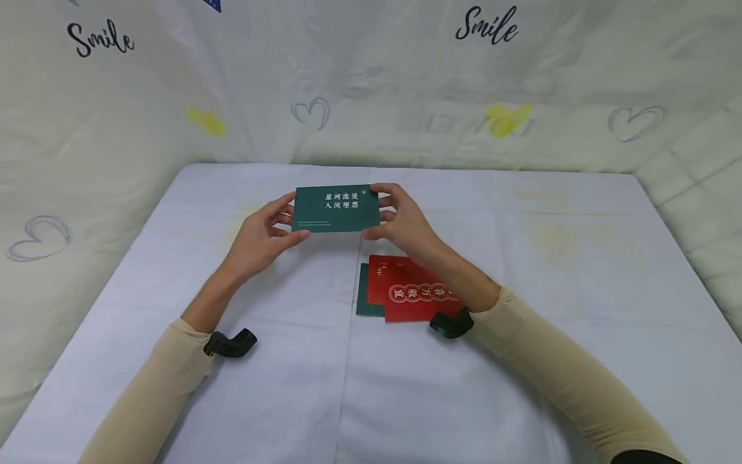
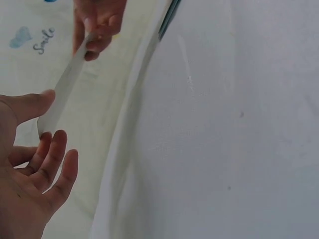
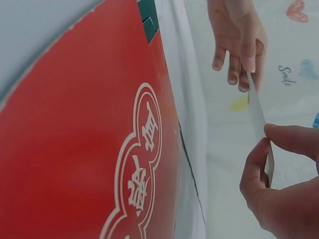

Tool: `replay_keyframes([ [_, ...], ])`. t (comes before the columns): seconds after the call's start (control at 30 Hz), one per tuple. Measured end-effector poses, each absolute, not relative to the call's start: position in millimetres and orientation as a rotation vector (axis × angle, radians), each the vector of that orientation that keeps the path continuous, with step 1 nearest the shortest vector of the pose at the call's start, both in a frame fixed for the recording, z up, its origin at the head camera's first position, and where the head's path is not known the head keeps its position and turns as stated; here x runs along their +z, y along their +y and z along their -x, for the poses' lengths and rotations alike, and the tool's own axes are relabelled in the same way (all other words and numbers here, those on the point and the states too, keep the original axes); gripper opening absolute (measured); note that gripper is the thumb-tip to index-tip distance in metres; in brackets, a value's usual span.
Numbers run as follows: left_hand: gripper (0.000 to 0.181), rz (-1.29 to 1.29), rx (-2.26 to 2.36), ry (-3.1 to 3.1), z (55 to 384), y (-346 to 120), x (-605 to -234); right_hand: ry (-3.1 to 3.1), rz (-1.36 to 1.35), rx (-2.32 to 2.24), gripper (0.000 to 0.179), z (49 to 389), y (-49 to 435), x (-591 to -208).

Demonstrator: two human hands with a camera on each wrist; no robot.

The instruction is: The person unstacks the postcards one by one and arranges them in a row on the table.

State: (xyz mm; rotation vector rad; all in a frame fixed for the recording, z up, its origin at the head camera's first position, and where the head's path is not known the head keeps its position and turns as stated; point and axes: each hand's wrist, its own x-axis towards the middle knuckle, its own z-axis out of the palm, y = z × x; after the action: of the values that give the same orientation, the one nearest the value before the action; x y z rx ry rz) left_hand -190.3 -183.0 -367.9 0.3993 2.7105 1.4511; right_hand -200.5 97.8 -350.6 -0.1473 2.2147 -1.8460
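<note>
The left hand (image 1: 259, 237) and right hand (image 1: 410, 224) pinched, thumbs against fingers, opposite ends of the dark-green rectangular paper card (image 1: 333, 212), its long axis spanning between them above the white-covered table (image 1: 290, 406).

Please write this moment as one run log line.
held: green rectangular card | left grip: left end | right grip: right end | white-covered table: overlapping red rectangular cards, second green card beneath
</note>
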Motion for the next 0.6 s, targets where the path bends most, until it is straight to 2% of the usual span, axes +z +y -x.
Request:
replay_keyframes([
  [0.4,0.082,-0.328,1.405,2.688,192,-192,-366,2.241,0.105,-1.835,0.094,204,86,-353],
  [0.6,0.082,-0.298,1.382,2.701,193,-197,-365,2.244,0.094,-1.833,0.092,206,81,-352],
])
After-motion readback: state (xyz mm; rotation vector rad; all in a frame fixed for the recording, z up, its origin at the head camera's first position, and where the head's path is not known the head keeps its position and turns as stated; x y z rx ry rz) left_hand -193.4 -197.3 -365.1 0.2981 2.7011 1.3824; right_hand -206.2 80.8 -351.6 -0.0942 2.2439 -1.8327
